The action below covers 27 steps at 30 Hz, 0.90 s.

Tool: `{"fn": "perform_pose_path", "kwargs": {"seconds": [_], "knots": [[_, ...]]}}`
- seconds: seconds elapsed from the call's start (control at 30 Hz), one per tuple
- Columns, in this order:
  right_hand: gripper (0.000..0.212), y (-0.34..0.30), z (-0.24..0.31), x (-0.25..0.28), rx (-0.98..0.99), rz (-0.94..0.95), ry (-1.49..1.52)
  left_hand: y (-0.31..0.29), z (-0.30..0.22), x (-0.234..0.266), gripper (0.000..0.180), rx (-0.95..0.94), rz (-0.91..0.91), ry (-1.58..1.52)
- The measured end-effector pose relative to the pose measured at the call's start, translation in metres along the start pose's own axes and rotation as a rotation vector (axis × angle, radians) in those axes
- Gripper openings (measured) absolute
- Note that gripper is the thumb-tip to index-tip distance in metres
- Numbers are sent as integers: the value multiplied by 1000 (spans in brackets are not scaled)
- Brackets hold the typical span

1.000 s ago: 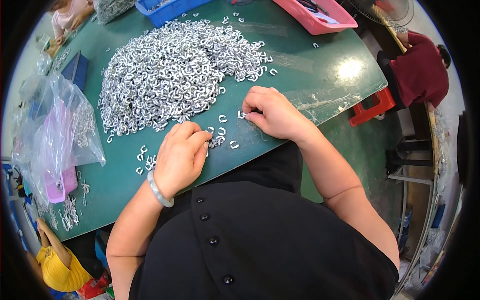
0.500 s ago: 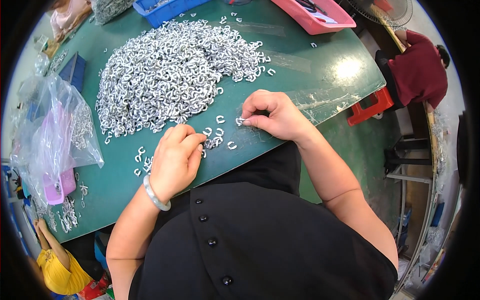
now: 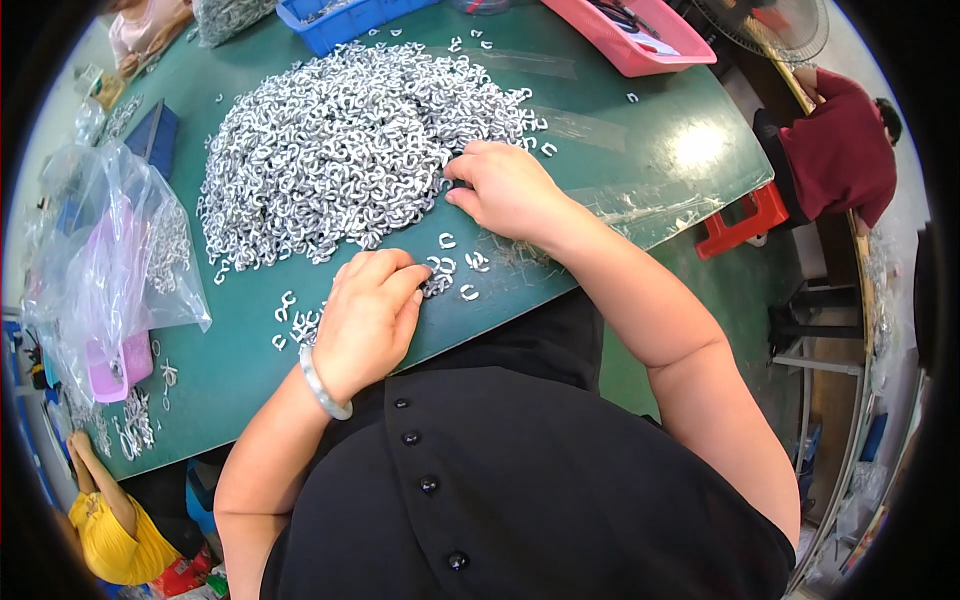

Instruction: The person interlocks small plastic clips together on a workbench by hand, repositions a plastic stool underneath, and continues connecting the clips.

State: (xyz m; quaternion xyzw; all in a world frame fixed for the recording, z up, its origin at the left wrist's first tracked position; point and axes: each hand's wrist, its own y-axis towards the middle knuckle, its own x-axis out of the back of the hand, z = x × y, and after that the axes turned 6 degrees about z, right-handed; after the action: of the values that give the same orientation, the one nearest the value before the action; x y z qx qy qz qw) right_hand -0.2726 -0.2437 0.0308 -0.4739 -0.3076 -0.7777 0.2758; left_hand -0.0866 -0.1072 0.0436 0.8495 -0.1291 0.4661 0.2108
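A big heap of small silvery U-shaped metal pieces [image 3: 320, 150] covers much of the green table. My right hand [image 3: 505, 190] is at the heap's right edge, thumb and forefinger apart beside the outermost pieces. Nearer to me, my left hand [image 3: 365, 315] rests low over the table with its fingers curled together. Its fingertips touch a small cluster of the same pieces [image 3: 438, 282]; what they pinch, if anything, is hidden. A few loose pieces [image 3: 477, 262] lie right of that cluster, and others [image 3: 303, 325] lie left of my left hand.
A clear plastic bag [image 3: 130, 240] and a pink-purple basket [image 3: 120, 368] stand at the left. Blue bin [image 3: 340, 22] and pink tray [image 3: 640, 40] sit at the far side. Co-workers sit left and right; a red stool [image 3: 742, 222] stands beside the table.
My right hand has moved left and away from me to the heap, its fingers parting. Pieces now lie loose where it was. My left hand has barely shifted.
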Motion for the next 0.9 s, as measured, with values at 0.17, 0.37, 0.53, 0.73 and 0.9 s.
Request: {"fn": "perform_pose_path", "kwargs": {"seconds": [0.17,0.37,0.53,0.73,0.9], "knots": [[13,4,0,1,-38,59,7,-3,2,2,19,27,-4,-7],[12,-22,8,14,144,192,199,-3,2,3,22,26,0,-7],[16,-42,10,27,102,222,267,2,2,1,29,37,-9,-18],[15,-52,16,25,51,264,267,15,-3,-3,32,-7,29,6],[17,-57,12,19,98,203,251,18,-4,-5,30,-13,69,12]]}}
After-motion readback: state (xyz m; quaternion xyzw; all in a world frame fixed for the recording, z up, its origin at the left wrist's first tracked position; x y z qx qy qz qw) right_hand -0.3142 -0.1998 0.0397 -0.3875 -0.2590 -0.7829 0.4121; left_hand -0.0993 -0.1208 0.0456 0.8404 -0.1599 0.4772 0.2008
